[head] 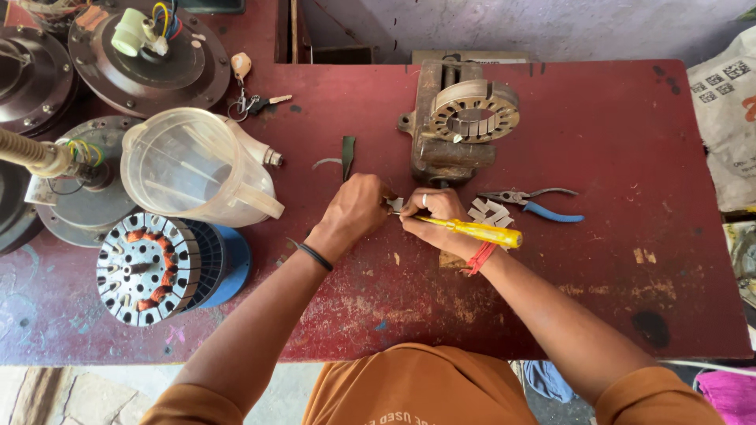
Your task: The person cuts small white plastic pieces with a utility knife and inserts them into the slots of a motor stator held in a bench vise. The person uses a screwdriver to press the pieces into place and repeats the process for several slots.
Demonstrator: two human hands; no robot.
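We have the yellow-handled screwdriver in our right hand, fingers wrapped tight round the shaft end. Its long axis runs left-right, handle out over the right wrist, tip pointing left. Our left hand pinches a small metal piece just at that tip, low on the red worktop, both hands touching, in front of the vise.

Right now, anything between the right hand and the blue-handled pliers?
Nothing blocks it. The pliers lie open on the table just beyond the right hand, which holds a yellow screwdriver; white pieces sit beside them.
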